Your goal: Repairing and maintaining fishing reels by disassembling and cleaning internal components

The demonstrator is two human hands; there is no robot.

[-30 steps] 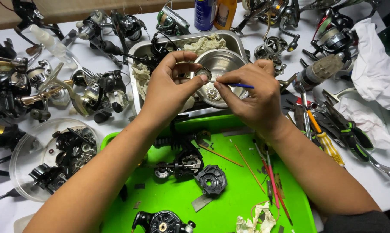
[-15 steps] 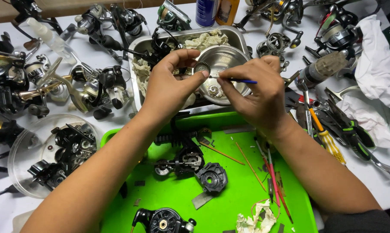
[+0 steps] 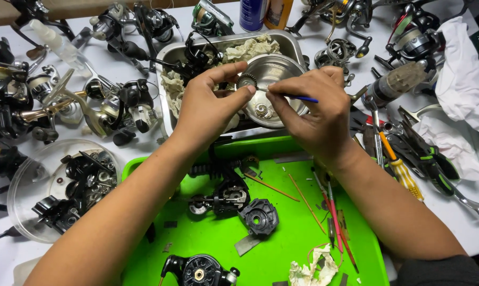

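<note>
While my two hands meet over the metal pan [image 3: 168, 58] at the far side of the bench [image 3: 462, 222], the work sits right between them. My left hand [image 3: 210, 108] pinches a small toothed gear [image 3: 247, 81] between thumb and forefinger, holding it up above a round steel bowl [image 3: 271, 69] that rests in the pan. My right hand [image 3: 316, 111] is closed in a pen grip around a thin blue-handled tool [image 3: 302, 98], with its tip against the gear, just beside my left fingertips. I cannot tell what sort of tip the tool has; it is too small to see.

Crumpled rags [image 3: 250, 48] line the pan behind the bowl. Nearer to me lies a bright green tray [image 3: 303, 233] carrying a black reel body [image 3: 218, 198], a black round cover [image 3: 259, 216] and some thin red sticks [image 3: 332, 212]. Many fishing reels [image 3: 118, 108] crowd the bench to the left, and a clear round dish [image 3: 25, 180] of dark parts sits by my left forearm. Pliers and a yellow-handled screwdriver [image 3: 401, 169] lie to the right.

To do this well, I judge the gear should stay over the bowl, so anything that slips falls into it. A light, steady pinch on the gear's edges would keep the teeth exposed, and short, gentle strokes of the tool should work around it while the left fingers turn it bit by bit.
</note>
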